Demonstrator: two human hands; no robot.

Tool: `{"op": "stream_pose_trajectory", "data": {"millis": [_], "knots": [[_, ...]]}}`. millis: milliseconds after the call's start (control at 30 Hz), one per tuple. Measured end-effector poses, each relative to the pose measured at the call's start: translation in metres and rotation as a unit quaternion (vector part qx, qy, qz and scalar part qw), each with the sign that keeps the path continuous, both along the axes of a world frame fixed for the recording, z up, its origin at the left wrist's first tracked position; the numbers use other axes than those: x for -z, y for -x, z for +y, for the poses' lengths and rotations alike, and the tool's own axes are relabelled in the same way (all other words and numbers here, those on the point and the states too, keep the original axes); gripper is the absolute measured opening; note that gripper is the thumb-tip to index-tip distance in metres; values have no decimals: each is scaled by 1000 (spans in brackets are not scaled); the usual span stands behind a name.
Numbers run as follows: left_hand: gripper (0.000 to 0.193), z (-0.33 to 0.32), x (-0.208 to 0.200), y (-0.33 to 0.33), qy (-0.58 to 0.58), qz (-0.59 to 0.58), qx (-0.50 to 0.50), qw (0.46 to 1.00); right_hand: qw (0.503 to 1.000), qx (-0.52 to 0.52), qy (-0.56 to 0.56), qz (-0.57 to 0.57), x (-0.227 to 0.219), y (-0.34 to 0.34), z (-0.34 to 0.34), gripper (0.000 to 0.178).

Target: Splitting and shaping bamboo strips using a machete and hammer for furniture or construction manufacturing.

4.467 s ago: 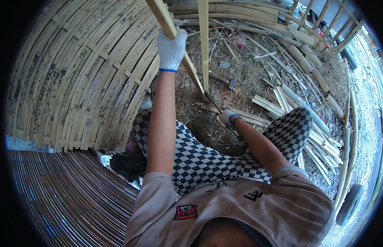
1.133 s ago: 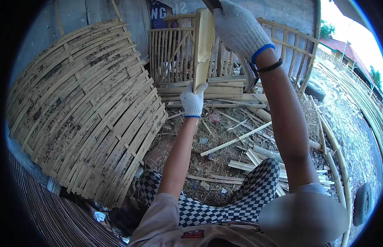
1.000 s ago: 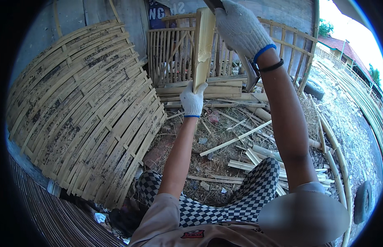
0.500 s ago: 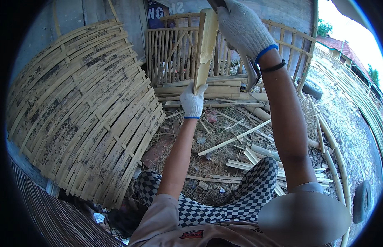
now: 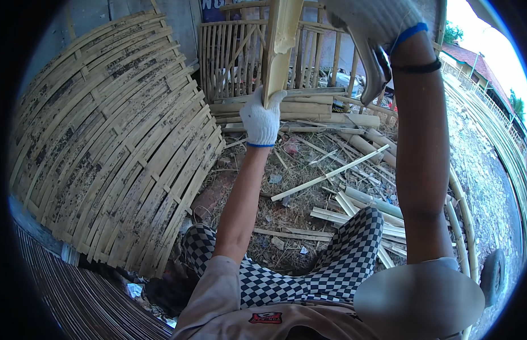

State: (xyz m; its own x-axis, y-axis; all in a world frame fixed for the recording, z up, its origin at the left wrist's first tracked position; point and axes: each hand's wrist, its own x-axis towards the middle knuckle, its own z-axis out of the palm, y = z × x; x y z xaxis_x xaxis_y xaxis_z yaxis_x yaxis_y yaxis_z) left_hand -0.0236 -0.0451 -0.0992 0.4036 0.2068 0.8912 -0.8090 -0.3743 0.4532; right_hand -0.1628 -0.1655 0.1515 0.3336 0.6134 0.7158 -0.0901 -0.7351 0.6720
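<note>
My left hand (image 5: 261, 120), in a white knit glove with a blue cuff, is closed round the lower end of a split bamboo piece (image 5: 281, 48). The piece stands nearly upright, its pale hollow inner side showing, and its top runs out of view. High on the right, my right hand (image 5: 377, 22), gloved alike, grips a machete (image 5: 375, 71). Its curved, shiny handle end hooks down below the fist. The blade does not show now. A gap separates my right hand from the bamboo.
A woven bamboo panel (image 5: 110, 141) leans at the left. Behind stands a bamboo slat fence (image 5: 235, 59), with bamboo poles (image 5: 297, 107) lying before it. Split strips (image 5: 331, 173) litter the ground between my checkered legs (image 5: 348, 243). A tire (image 5: 493, 277) lies at the right.
My right hand with the machete has moved right, away from the bamboo piece, and the blade has left the view. My left hand and the bamboo sit slightly higher in the picture.
</note>
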Motion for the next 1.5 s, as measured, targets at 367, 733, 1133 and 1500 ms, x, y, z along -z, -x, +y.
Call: {"op": "stream_pose_trajectory", "data": {"millis": [367,733,1133,1500], "knots": [[28,34,3,14,-22,56,-19,998,995,-20,94,30,22,-7,23,14],[29,20,84,-27,-28,122,14,992,979,-201,-14,-21,12,0,-2,17],[45,30,168,-32,-21,221,26,975,863,-251,-394,192,54,-22,14,23],[23,0,136,-26,-67,90,41,993,830,-221,-490,150,69,25,-21,27]]}}
